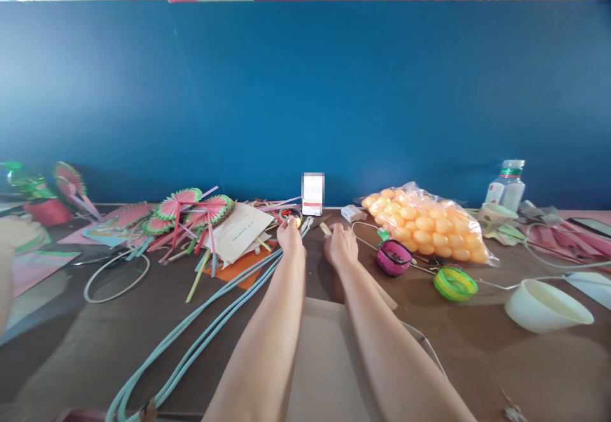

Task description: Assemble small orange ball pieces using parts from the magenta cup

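Both my arms reach forward over a brown table (71, 339). My left hand (289, 236) is closed, its fingertips among small items near a red-handled tool (292, 214) and the ends of pale blue tubes (210, 326). My right hand (340, 244) is closed too, pinching a thin wooden stick (325, 228). A small white box (312, 193) stands just beyond the hands against the blue wall. What the left fingers hold is too small to make out.
Pink and green paper fans (195, 209) and strips lie at the left with a wire ring (116, 277). At the right are a bag of orange balls (427, 223), a magenta pouch (393, 256), a green coil (455, 282), a white bowl (547, 305) and a bottle (506, 185).
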Demonstrator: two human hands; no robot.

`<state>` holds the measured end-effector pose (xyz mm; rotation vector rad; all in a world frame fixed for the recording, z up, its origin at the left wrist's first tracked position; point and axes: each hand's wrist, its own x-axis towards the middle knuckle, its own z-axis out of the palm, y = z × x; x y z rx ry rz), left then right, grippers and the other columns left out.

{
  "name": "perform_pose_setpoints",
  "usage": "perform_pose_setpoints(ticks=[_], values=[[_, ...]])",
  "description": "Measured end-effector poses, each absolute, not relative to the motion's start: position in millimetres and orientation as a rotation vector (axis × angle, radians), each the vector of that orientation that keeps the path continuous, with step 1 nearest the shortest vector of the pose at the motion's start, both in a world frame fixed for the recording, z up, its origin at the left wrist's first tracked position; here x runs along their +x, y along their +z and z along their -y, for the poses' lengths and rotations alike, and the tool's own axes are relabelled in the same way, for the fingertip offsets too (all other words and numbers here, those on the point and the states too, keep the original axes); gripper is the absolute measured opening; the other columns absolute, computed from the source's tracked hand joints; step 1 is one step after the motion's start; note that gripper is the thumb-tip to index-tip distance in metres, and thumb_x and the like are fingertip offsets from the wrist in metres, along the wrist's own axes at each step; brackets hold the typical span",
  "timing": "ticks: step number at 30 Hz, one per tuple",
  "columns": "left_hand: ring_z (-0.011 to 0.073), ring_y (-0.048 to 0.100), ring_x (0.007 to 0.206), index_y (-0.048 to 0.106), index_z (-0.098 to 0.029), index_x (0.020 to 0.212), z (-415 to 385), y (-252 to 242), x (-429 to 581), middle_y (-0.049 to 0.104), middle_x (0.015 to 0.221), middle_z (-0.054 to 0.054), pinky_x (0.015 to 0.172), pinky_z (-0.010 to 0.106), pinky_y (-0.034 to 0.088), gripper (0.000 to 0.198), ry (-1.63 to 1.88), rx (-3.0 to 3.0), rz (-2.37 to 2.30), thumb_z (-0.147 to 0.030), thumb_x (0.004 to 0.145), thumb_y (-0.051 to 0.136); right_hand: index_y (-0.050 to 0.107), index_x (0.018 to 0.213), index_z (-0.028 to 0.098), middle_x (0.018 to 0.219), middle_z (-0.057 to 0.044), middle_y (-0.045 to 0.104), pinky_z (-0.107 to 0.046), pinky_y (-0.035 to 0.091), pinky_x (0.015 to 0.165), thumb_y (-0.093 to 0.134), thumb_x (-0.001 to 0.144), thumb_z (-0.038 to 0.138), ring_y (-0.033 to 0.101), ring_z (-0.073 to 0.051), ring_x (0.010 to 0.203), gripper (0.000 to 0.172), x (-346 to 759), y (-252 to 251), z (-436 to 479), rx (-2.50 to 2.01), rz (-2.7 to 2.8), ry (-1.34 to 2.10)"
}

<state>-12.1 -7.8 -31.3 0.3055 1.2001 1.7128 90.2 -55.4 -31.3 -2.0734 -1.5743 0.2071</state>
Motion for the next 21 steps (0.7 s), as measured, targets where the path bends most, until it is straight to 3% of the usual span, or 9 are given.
perform_pose_setpoints(ticks=[9,21], values=[[0.0149,0.062,0.081,0.060,-0.020,0.091,11.9,-31.8,-9.9,0.064,0.087,0.004,0.073,0.028,0.048,0.016,1.612,0.333,-1.111,-0.029,0.080,0.067,0.060,0.112,0.021,0.108,-0.011,0.057,-0.033,0.040,0.084,0.051,0.088,0.019,0.054,-0.024,0.098,0.026,80.5,-29.3,60.7,-1.694,1.544,-0.163],[0.0119,0.060,0.071,0.063,-0.019,0.089,14.2,-30.9,-7.2,0.063,0.080,0.003,0.072,0.026,0.049,0.015,1.618,0.409,-1.066,-0.026,0.077,0.071,0.060,0.111,0.022,0.110,-0.009,0.057,-0.031,0.039,0.079,0.050,0.089,0.019,0.054,-0.022,0.097,0.025,81.4,-29.2,60.2,-1.670,1.528,-0.171]])
